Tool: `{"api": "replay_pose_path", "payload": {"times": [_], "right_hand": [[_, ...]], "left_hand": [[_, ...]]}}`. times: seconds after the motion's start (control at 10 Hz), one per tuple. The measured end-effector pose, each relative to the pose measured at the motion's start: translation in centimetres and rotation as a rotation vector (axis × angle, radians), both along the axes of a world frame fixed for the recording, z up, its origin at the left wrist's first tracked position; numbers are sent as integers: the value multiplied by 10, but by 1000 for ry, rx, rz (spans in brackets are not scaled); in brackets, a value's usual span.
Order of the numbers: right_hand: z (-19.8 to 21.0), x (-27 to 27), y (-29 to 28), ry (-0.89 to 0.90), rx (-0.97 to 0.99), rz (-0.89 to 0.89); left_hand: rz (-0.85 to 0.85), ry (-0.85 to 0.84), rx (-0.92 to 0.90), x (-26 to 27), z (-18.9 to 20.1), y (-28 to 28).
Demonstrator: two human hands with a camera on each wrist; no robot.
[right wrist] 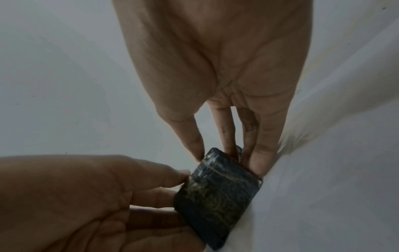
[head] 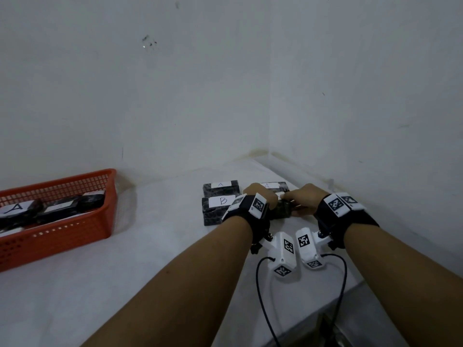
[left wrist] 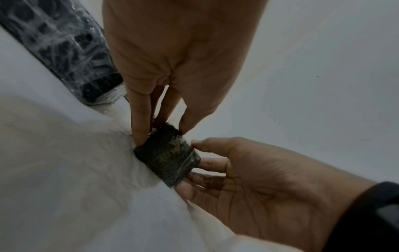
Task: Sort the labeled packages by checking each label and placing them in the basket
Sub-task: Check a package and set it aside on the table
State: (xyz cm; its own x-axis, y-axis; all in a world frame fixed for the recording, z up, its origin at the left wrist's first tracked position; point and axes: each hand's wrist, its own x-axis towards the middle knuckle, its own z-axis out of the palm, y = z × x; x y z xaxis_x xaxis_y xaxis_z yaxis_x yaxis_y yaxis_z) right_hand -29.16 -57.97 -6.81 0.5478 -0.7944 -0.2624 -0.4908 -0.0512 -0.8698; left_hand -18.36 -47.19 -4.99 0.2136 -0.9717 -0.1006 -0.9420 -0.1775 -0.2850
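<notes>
A dark wrapped package (head: 281,210) lies on the white cloth between both hands, and its label is hidden. My left hand (head: 260,197) pinches its left end, thumb on one side and fingers on the other (left wrist: 161,134). My right hand (head: 298,199) grips the right end the same way (right wrist: 228,162). Beside them lie a package marked B (head: 221,204), one marked A (head: 220,187) behind it, and another marked A (head: 271,186) behind my hands. The orange basket (head: 75,229) sits far left and holds several packages, one marked A (head: 15,209).
White walls meet in a corner just behind the packages, and the right wall runs close by my right hand. The cloth-covered surface (head: 162,246) stretches between the basket and my arms. Its front right edge (head: 350,289) drops off near my right forearm.
</notes>
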Motion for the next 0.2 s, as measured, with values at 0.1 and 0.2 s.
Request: {"api": "replay_pose_path", "payload": {"times": [0.1,0.2], "right_hand": [[-4,1,-3,-18,11,-2],[-1,-1,-2,-63,7,-7]], "left_hand": [[98,204,-101,-2,-2,2],[394,685,-384,-6,1,1]]}}
